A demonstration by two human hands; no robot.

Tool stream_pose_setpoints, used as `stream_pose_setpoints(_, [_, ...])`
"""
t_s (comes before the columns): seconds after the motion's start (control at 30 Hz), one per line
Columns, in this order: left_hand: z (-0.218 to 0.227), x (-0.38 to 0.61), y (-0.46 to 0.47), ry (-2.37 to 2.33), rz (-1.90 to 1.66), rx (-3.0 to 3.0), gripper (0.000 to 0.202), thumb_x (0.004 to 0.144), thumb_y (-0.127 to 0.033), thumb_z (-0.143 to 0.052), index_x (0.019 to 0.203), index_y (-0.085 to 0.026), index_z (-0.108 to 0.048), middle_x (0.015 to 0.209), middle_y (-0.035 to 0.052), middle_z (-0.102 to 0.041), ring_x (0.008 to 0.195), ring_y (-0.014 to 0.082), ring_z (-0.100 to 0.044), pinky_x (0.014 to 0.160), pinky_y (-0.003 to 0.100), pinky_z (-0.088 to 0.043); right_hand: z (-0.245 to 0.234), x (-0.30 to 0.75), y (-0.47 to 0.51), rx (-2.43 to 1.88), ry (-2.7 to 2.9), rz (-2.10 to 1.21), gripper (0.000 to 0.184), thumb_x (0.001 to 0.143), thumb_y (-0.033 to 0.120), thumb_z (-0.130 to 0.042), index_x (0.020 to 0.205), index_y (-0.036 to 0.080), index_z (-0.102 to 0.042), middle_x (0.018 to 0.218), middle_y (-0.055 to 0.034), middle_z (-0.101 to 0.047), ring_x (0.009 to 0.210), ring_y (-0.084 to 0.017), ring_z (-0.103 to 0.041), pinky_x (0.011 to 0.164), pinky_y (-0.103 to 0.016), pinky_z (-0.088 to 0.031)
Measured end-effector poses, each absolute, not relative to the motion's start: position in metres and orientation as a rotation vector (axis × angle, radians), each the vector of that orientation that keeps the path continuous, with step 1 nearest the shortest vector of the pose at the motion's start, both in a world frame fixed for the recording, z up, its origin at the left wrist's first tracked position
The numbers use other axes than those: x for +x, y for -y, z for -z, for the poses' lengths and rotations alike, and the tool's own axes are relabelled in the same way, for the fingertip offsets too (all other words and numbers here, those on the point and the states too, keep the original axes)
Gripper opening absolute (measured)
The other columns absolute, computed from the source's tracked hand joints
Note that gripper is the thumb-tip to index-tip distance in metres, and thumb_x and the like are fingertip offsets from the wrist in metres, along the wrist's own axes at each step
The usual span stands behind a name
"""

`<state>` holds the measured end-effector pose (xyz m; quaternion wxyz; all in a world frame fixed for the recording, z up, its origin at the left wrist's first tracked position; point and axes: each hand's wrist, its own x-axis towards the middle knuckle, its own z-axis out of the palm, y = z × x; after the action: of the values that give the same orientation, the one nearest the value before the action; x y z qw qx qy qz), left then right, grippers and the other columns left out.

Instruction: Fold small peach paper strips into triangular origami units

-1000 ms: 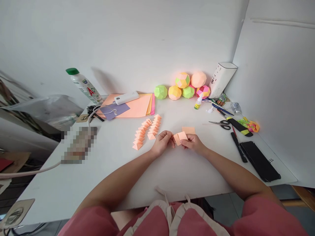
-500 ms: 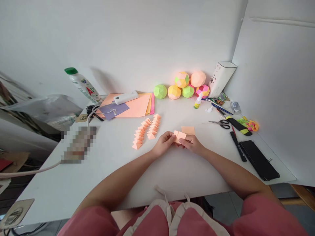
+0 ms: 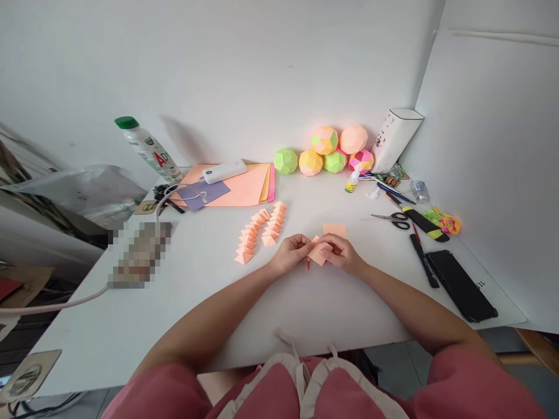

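White desk (image 3: 305, 302) in a white-walled corner. I see my left hand (image 3: 292, 251) and right hand (image 3: 345, 253) meet mid-desk, each grip pinched tight on the folded peach paper (image 3: 320, 254) between them. A row of folded pieces (image 3: 257, 233) lies just left.

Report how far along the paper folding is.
Done: two rows of folded peach units lie on the table, with finished paper balls behind. In hand: left hand and right hand pinch one peach piece mid-fold. Left: a flat peach square and the sheet stack lie unfolded.
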<state>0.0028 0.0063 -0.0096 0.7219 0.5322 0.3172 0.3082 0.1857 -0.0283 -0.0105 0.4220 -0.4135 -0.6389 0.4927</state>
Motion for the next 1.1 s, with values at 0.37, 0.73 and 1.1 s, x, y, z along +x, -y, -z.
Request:
stream_pose_setpoints(0.37, [0.005,0.004,-0.005,-0.779,-0.741,1.173,0.030,0.080,-0.046,-0.055,0.079,-0.016,-0.049,0.054,-0.0005,-0.061,0.054,0.0130,-0.060,0.059,0.025,-0.044,0.023,0.188,0.026,-1.053,1.640,-1.102,0.034,0.082,0.026,-0.051,0.116,0.022,-0.055,0.102,-0.0065,-0.057,0.065,-0.011,-0.058,0.061,-0.030,-0.052])
stream_pose_setpoints(0.73, [0.005,0.003,-0.007,-0.782,-0.680,1.176,0.033,0.077,-0.047,-0.057,0.076,-0.016,-0.046,0.054,-0.0031,-0.059,0.039,0.0106,-0.055,0.048,0.024,-0.043,0.018,0.185,0.022,-1.016,1.779,-0.919,0.027,0.074,0.032,-0.065,0.100,0.026,-0.064,0.106,-0.0087,-0.056,0.093,-0.022,-0.055,0.062,-0.032,-0.052])
stream_pose_setpoints(1.1, [0.009,0.005,-0.005,-0.802,-0.684,1.193,0.033,0.077,-0.048,-0.057,0.078,-0.016,-0.048,0.057,-0.0024,-0.059,0.039,0.0106,-0.056,0.043,0.022,-0.040,0.009,0.184,0.026,-1.021,1.798,-0.931,0.024,0.082,0.031,-0.056,0.103,0.024,-0.065,0.107,-0.0084,-0.060,0.087,-0.019,-0.058,0.058,-0.028,-0.049])
